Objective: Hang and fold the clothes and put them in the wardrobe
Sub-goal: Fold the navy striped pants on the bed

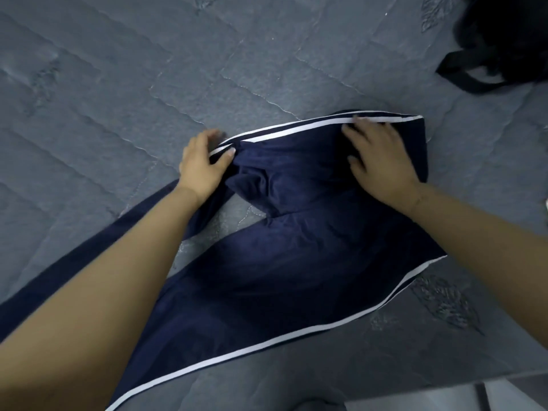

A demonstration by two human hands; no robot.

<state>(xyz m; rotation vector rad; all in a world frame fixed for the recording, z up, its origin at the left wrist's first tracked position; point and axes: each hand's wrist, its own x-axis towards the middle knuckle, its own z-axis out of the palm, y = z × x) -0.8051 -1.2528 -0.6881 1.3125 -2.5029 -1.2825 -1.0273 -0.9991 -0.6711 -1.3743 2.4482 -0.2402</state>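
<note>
A pair of navy track trousers (281, 262) lies spread across a grey quilted bedspread (118, 99), the cloth dark blue with white stripes (296, 341) running down the outer seam of each leg. The upper part of the trousers sits toward the middle of the bed, a little bunched and creased, while the legs trail off toward the near left corner, one passing beneath the person's left forearm. The left hand (203, 160) grasps the striped edge at the far left end of the bunched part, thumb laid on top of the white band and fingers curled behind the fabric. The right hand (378, 155) rests flat on the navy cloth close to the upper striped edge, fingers straight and spread, pressing down rather than gripping, its fingertips reaching the white stripe. The two hands are well apart, with the crumpled middle of the garment between them. No brand mark, label or lettering can be read on the trousers; the stripes are the only marking that shows. The bedspread carries stitched diagonal lines and embroidered leaf shapes (447, 301), one just beside the lower stripe. In the far right corner lies a black item with a strap (486, 54), apart from the trousers; what it is I cannot tell.
</note>
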